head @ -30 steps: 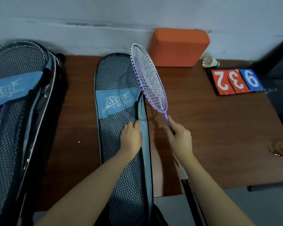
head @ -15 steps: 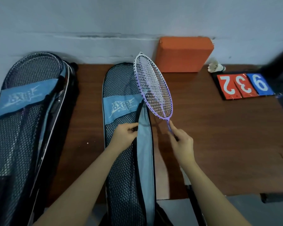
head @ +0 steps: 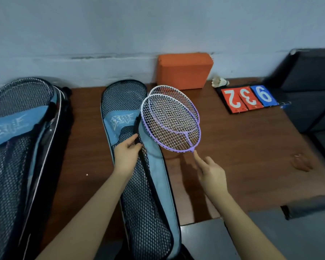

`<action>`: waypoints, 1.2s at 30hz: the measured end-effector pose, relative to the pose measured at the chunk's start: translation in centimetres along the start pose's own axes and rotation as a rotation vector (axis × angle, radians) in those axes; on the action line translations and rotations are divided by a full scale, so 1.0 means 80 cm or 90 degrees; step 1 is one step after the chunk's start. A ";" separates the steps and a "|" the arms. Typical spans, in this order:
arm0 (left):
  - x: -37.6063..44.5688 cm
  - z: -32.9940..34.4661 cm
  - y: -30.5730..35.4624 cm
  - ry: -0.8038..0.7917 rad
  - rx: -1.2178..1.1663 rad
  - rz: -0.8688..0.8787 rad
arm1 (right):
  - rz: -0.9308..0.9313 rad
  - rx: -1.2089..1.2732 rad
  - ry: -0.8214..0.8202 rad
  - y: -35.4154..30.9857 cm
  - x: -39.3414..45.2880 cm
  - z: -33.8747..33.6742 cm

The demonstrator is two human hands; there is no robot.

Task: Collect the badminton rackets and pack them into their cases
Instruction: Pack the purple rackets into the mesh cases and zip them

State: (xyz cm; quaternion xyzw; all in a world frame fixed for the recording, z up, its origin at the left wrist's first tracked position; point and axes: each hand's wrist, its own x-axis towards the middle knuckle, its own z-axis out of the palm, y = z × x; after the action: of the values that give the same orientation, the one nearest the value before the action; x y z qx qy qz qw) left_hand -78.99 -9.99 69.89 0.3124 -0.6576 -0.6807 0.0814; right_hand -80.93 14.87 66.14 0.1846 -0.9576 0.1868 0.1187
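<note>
Two purple-and-white badminton rackets (head: pixel 171 124) overlap head on head, raised above the brown table (head: pixel 242 147). My right hand (head: pixel 212 173) holds them by the shafts just below the heads, index finger lying along the shaft. The handles are hidden under my forearm. A black mesh racket case with a blue band (head: pixel 124 98) lies lengthwise in the middle. My left hand (head: pixel 127 154) grips the case's zipper edge and holds it up, showing the blue lining. The racket heads hover just right of that opening.
A second, larger mesh case (head: pixel 17 128) lies at the left, with racket frames inside. An orange block (head: pixel 184 70) stands against the wall. A shuttlecock (head: pixel 219 82) and a number flip board (head: pixel 248 99) sit at the back right. Dark cushions (head: pixel 308 81) border the table's right side.
The rackets have turned from edge-on to nearly flat, so both heads now show, and have shifted a little right. My left hand has pulled the case's edge further open.
</note>
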 end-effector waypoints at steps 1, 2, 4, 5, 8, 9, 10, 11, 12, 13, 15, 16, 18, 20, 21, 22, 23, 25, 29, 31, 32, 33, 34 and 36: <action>0.001 0.003 0.000 0.000 0.009 0.004 | -0.002 -0.022 0.002 0.005 -0.004 0.000; 0.003 0.007 -0.001 -0.001 0.019 0.004 | -0.002 -0.042 0.005 0.009 -0.009 0.000; 0.006 0.016 -0.004 -0.015 0.038 0.005 | -0.003 -0.073 0.013 0.018 -0.018 0.001; 0.007 0.022 -0.005 -0.026 0.045 0.007 | -0.003 -0.087 0.013 0.022 -0.023 0.001; 0.001 0.045 -0.007 -0.077 0.075 0.017 | 0.008 -0.093 -0.016 0.029 -0.036 0.004; 0.000 0.051 -0.008 -0.098 0.084 0.028 | 0.017 -0.075 -0.030 0.030 -0.040 0.004; -0.002 0.057 -0.011 -0.121 0.104 0.038 | 0.026 -0.044 -0.045 0.030 -0.043 0.004; -0.002 0.062 -0.013 -0.141 0.130 0.053 | 0.039 -0.001 -0.057 0.031 -0.047 0.005; -0.001 0.064 -0.017 -0.156 0.160 0.060 | 0.060 0.055 -0.067 0.030 -0.049 0.005; 0.002 0.066 -0.020 -0.171 0.185 0.072 | 0.091 0.124 -0.080 0.028 -0.051 0.006; 0.006 0.068 -0.026 -0.186 0.234 0.070 | 0.183 0.264 -0.117 0.024 -0.050 0.004; 0.007 0.069 -0.027 -0.189 0.254 0.062 | 0.225 0.316 -0.131 0.022 -0.048 0.002; 0.008 0.073 -0.027 -0.189 0.284 0.054 | 0.283 0.402 -0.162 0.017 -0.041 -0.004; 0.011 0.074 -0.028 -0.189 0.289 0.055 | 0.310 0.474 -0.198 0.012 -0.035 -0.012; 0.013 0.074 -0.028 -0.184 0.288 0.048 | 0.327 0.505 -0.209 0.009 -0.032 -0.016; 0.013 0.075 -0.027 -0.180 0.283 0.042 | 0.349 0.531 -0.208 0.007 -0.028 -0.018; 0.012 0.075 -0.027 -0.179 0.278 0.039 | 0.374 0.553 -0.201 0.007 -0.025 -0.020; 0.012 0.076 -0.027 -0.174 0.266 0.028 | 0.408 0.569 -0.179 0.009 -0.017 -0.021; 0.013 0.072 -0.033 -0.157 0.223 -0.016 | 0.431 0.570 -0.158 0.019 -0.007 -0.022; 0.016 0.070 -0.039 -0.155 0.209 -0.025 | 0.435 0.585 -0.156 0.021 -0.001 -0.023; 0.017 0.068 -0.041 -0.156 0.204 -0.026 | 0.433 0.586 -0.155 0.022 0.001 -0.022; 0.019 0.067 -0.043 -0.155 0.203 -0.030 | 0.431 0.587 -0.156 0.023 0.004 -0.020; 0.018 0.067 -0.040 -0.154 0.202 -0.030 | 0.437 0.592 -0.158 0.025 0.006 -0.019; 0.015 0.065 -0.032 -0.154 0.194 -0.018 | 0.476 0.633 -0.169 0.030 0.010 -0.016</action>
State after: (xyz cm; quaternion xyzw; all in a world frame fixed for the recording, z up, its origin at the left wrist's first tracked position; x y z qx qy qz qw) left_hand -81.97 -5.94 66.80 0.2462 -0.7537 -0.6068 -0.0563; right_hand -82.41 17.22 66.80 -0.1078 -0.7627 0.6136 -0.1739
